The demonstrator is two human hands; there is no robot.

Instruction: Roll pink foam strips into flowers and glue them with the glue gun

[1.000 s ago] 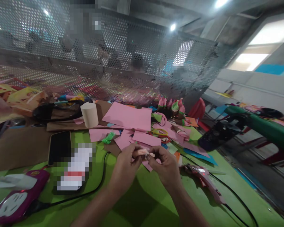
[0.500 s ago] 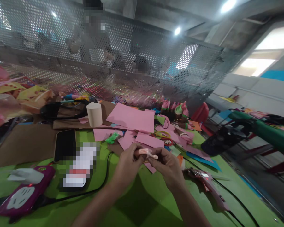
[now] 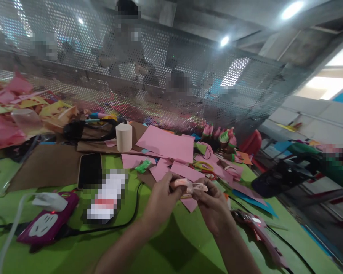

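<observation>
Over the front of the green table, both hands meet on a small pale pink piece (image 3: 192, 186) with a clear, shiny part at its middle. My left hand (image 3: 161, 196) pinches its left end between thumb and fingers. The right end sits in the fingertips of my right hand (image 3: 214, 207). Exactly what the piece is cannot be made out. Pink paper sheets (image 3: 185, 171) lie just beyond the hands. To the right of my right hand rests a pink glue gun (image 3: 265, 236) with its cord.
A purple power strip (image 3: 47, 222) with a white plug, a dark phone (image 3: 90, 170) and a lit phone (image 3: 107, 196) lie left. Behind are a white paper roll (image 3: 124, 137), a green wrapper (image 3: 143, 166) and scissors (image 3: 203, 166). People show through a perforated screen (image 3: 160, 57).
The view has shifted, so everything sits further right. My right hand has drawn slightly away from the left, and more of the pale pink piece shows between them.
</observation>
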